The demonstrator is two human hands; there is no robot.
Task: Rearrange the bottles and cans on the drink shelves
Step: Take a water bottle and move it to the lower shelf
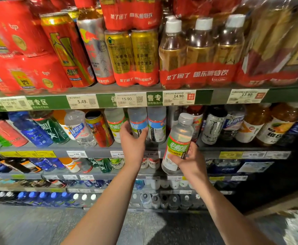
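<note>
Right hand [191,160]: fingers wrapped around the lower half of a clear bottle with a green-and-orange label [177,144], held tilted in front of the middle shelf [98,152], off the shelf and clear of the row. Cap points up and slightly right.

Left hand [133,138]: fingers curled on a blue-labelled clear bottle [138,121] standing at the shelf front, thumb on its left side. That bottle appears to rest on the shelf; whether it is lifted cannot be told.

Neighbours: a second blue-labelled bottle [156,123] stands just right of the gripped one. Just left of the hand stands a shelved green-and-orange-labelled bottle [114,123], same label as the one in the right hand.

Further out: to the left, a red-and-yellow can [99,129] and assorted bottles lean at angles; to the right, a black can [213,128] and orange-juice bottles [268,126]. Upper shelf holds red multipacks [197,52].

Progress, as judged: early to mid. One bottle is in hand and unplaced; its matching facing sits left of the blue pair, so regrouping looks incomplete. The leaning items on the left look unstraightened. Lower shelves appear untouched.
</note>
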